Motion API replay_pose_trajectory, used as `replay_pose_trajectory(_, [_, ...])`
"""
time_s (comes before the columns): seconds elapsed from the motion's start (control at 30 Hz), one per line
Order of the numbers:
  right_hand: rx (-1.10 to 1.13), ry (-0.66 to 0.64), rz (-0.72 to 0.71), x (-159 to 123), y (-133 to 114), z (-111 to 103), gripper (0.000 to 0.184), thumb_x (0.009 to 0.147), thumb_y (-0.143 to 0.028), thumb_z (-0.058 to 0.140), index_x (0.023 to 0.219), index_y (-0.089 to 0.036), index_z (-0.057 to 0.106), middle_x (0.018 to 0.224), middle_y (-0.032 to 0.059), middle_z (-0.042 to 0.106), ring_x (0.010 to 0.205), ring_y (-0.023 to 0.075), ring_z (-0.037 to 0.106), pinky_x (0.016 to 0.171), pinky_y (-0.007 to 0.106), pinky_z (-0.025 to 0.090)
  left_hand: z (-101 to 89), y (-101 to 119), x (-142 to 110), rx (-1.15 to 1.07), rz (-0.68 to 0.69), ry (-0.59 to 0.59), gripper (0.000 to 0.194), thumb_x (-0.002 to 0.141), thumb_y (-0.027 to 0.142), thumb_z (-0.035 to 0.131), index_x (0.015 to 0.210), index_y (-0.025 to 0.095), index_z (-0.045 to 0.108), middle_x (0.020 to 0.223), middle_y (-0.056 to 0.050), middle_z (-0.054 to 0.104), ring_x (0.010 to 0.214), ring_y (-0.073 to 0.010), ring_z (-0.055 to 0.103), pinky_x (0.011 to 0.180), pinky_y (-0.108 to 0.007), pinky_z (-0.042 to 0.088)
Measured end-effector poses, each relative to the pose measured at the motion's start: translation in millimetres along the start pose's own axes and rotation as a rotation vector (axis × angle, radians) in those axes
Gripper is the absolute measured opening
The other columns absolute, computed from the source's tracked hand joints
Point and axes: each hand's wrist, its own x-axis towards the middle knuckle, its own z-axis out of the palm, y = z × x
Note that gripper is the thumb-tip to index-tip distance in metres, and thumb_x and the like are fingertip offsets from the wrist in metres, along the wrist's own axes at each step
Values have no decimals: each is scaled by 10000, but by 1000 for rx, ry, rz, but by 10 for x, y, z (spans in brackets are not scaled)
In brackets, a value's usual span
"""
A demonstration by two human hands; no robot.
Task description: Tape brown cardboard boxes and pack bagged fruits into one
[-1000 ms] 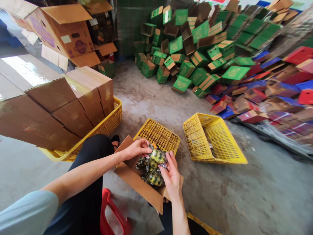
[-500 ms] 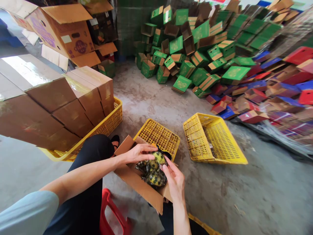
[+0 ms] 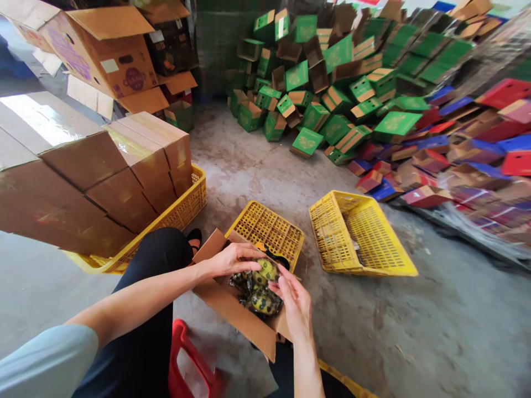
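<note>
Left hand (image 3: 234,260) lies over the top of a clear-wrapped yellow-green packet with dark spots (image 3: 269,271), fingers extended and slightly bent; thumb hidden, so cannot tell whether it clamps or only rests. Right hand (image 3: 296,301) is at the packet's right end, fingers and thumb curled toward it; cannot tell how firm the hold is. Packet sits between the two hands, over the mouth of an open brown carton (image 3: 232,309), flaps out. More spotted wrapped packets (image 3: 263,302) in the carton, just below and nearer. Carton is between the person's legs, a yellow crate (image 3: 271,224) just beyond it, slotted face up. Cannot tell what the carton rests on.

Right: tilted yellow crate (image 3: 332,243) on the concrete floor (image 3: 415,315), apart from the hands. Left: long yellow crate (image 3: 197,190) loaded with taped brown cartons (image 3: 120,196). Near left: part of a red plastic stool (image 3: 180,345). Far left: large carton with purple print (image 3: 128,69), flaps open. Far middle: heap of green boxes (image 3: 307,142). Far right: pile of red and blue boxes (image 3: 427,197), blurry toward the edge.
</note>
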Motion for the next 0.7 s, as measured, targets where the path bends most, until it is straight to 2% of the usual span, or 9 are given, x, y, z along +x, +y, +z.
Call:
replay_pose_trajectory(0.1, [-29, -40, -21, -6, -6, 21, 604, 828, -579, 785, 1300, -208, 727, 1055, 104, 803, 826, 245, 769, 849, 401, 648, -17, 24, 13, 126, 78, 19, 494, 1019, 554, 536, 1224, 155, 742, 1043, -107, 749, 954, -200, 696, 879, -283, 512])
replay_pose_trajectory(0.2, [-97, -38, -53, -6, -14, 23, 627, 817, -572, 792, 1320, -205, 716, 909, 70, 800, 787, 230, 746, 812, 368, 631, -20, 9, 10, 174, 36, 55, 524, 1024, 584, 499, 975, 126, 750, 791, -34, 680, 741, -140, 617, 738, -232, 471])
replay_pose_trajectory(0.27, [-178, -16, -66, -3, -26, 15, 582, 842, -581, 756, 1279, -197, 742, 756, 36, 761, 692, 210, 702, 724, 331, 607, -13, 1, 5, 183, -11, 67, 573, 1018, 613, 477, 768, 132, 665, 657, 18, 550, 623, -100, 488, 635, -216, 398])
replay_pose_trajectory(0.33, [-255, -1, -76, 0, -44, 6, 512, 865, -602, 714, 1152, -186, 795, 620, 8, 685, 595, 193, 628, 617, 299, 549, -3, 9, 6, 178, -40, 67, 601, 1017, 630, 453, 664, 152, 550, 608, 48, 424, 579, -83, 372, 580, -221, 321])
replay_pose_trajectory(0.4, [-297, 4, -88, 2, -61, 1, 465, 873, -627, 688, 932, -184, 816, 550, -3, 619, 540, 180, 559, 559, 288, 488, 9, 28, 14, 172, -65, 64, 606, 1015, 642, 431, 640, 168, 476, 605, 58, 358, 575, -82, 316, 564, -232, 276])
replay_pose_trajectory(0.5, [-305, -4, -100, 6, -74, 0, 509, 881, -658, 655, 662, -203, 720, 515, -5, 565, 517, 169, 502, 538, 287, 438, 29, 48, 32, 154, -112, 62, 614, 1007, 666, 407, 635, 178, 432, 612, 59, 339, 579, -84, 291, 556, -238, 252])
replay_pose_trajectory(0.63, [-285, -10, -83, 9, -63, -3, 511, 878, -649, 663, 614, -211, 662, 510, -8, 545, 516, 166, 479, 524, 284, 408, 47, 35, 45, 96, -170, 58, 644, 985, 708, 413, 626, 175, 440, 606, 59, 323, 575, -83, 278, 541, -237, 238])
replay_pose_trajectory(0.7, [-274, -7, -71, 7, -51, -7, 497, 869, -640, 679, 624, -207, 661, 507, -14, 537, 512, 160, 475, 519, 278, 401, 40, 30, 39, 89, -201, 41, 665, 979, 723, 414, 628, 164, 493, 589, 54, 352, 564, -87, 317, 542, -234, 269])
